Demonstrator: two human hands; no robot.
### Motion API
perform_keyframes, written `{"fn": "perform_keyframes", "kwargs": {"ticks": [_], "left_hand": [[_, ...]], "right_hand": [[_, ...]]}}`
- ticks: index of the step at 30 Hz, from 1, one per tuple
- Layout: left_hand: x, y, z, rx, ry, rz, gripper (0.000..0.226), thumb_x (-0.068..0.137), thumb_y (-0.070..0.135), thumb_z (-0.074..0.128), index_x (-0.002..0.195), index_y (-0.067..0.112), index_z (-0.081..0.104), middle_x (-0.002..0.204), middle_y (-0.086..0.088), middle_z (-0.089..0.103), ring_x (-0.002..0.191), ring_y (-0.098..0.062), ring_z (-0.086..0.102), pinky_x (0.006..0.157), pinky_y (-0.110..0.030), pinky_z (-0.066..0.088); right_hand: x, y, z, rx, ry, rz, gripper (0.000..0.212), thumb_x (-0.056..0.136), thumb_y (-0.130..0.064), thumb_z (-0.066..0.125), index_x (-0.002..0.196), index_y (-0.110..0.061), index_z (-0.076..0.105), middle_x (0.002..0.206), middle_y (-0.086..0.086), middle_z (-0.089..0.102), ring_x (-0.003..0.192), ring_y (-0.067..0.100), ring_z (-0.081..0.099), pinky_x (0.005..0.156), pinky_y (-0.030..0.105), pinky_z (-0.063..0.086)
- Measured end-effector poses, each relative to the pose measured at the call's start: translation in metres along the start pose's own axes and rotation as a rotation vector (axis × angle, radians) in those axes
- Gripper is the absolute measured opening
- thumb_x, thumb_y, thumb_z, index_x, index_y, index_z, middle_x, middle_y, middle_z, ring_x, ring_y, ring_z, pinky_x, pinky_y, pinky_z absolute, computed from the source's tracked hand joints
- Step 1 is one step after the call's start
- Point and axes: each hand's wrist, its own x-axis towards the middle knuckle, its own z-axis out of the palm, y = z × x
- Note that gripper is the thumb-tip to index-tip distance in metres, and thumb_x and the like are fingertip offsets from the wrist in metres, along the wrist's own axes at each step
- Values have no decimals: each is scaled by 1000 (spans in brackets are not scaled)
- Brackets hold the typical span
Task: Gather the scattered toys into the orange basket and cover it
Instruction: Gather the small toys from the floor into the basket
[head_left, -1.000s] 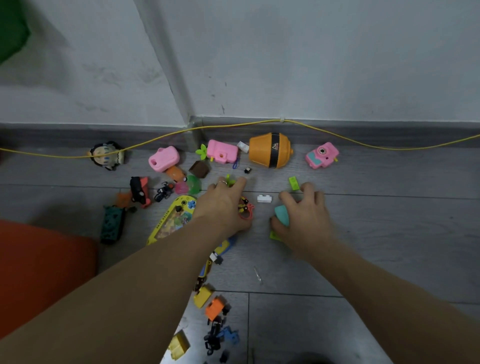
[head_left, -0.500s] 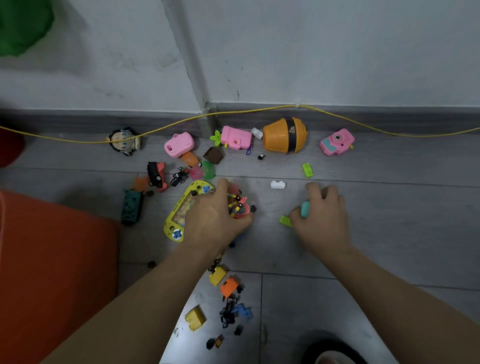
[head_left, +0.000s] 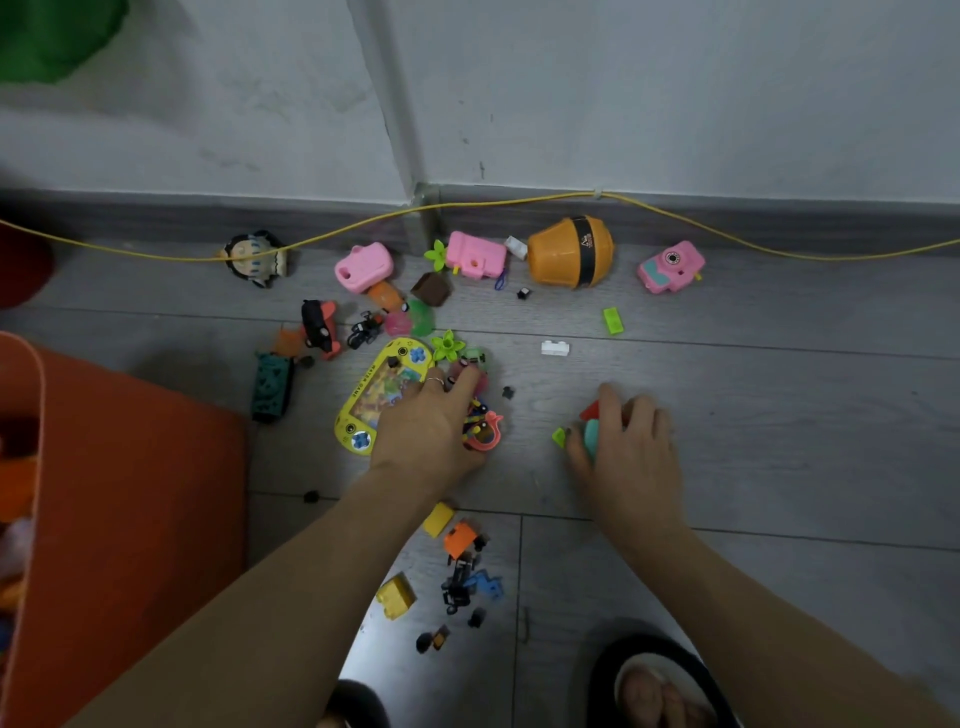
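Fingers (head_left: 631, 415) of the right hand (head_left: 631, 457) curl around small blocks; left hand (head_left: 428, 431) grips small toys. Grey plank floor (head_left: 779, 441) meets white wall (head_left: 675, 93). Orange basket (head_left: 130, 493) stands left.

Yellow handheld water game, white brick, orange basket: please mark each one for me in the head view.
yellow handheld water game (head_left: 382, 387): head view, on its clear screen.
white brick (head_left: 555, 347): head view, middle of its top.
orange basket (head_left: 140, 499): head view, on its outer side wall.

dim, soft light; glare on the floor (head_left: 415, 670) below; wide-angle bending at edges.
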Motion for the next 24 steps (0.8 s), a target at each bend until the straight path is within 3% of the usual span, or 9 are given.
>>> {"fn": "perform_keyframes", "kwargs": {"ticks": [8,14,17,20,24], "left_hand": [[-4,-2,-1,-70,35,31,78,70,54,70,133,30,30,124,-5,50,92,-28,61,61,-37,53],[-3,-6,-19,-347,148,-49,66,67,49,74,121,32,38,105,4,52,82,-23,57,61,-40,55],[6,-5,-24,-335,152,-26,65,67,48,74,119,30,38,107,3,51,84,-25,58,63,-43,56],[20,6,-24,-288,153,9,64,69,47,73,118,30,36,110,2,50,83,-26,60,61,-40,54],[40,23,-22,-199,140,74,69,71,49,70,127,27,36,113,-2,50,88,-28,61,58,-34,46]], "right_hand": [[-4,-4,2,221,-53,-32,55,83,-37,70,126,-8,49,110,13,42,86,25,51,64,34,48],[-2,-10,-1,427,-48,13,41,80,-24,70,116,-13,54,105,7,47,86,24,50,69,35,47],[-5,-21,0,311,-119,-147,43,85,-28,66,124,-16,53,110,8,49,95,24,51,69,32,46],[-8,-27,4,145,-187,-178,42,90,-34,59,128,-18,48,112,9,48,103,26,49,68,34,45],[-10,-28,9,59,-110,-221,37,77,-30,71,109,-16,58,97,10,56,86,29,55,53,32,43]]}}
